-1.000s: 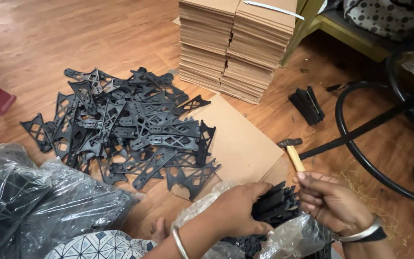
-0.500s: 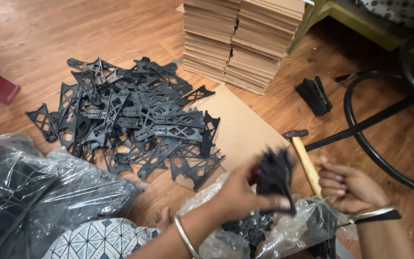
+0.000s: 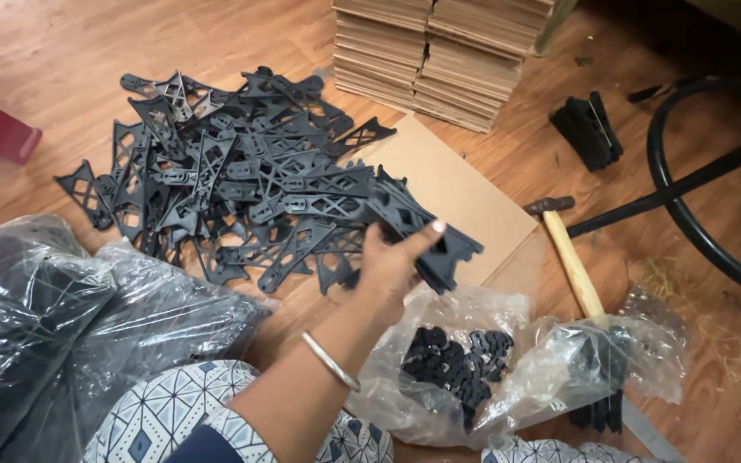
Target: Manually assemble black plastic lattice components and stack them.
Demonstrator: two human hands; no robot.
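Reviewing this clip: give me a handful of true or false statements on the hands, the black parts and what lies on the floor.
1. The left hand grips a stack of flat black plastic brackets. True.
2. The right hand is holding the wooden-handled hammer. False: the hammer lies on the wooden floor, and no right hand shows.
3. The pile of black lattice brackets sits inside a clear bag. False: it lies loose on the floor and the brown cardboard sheet.
4. Stacked flat cardboard pieces stand beyond the pile. True.

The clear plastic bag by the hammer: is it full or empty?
Partly full: the clear plastic bag lies slumped, with black flat parts showing inside.
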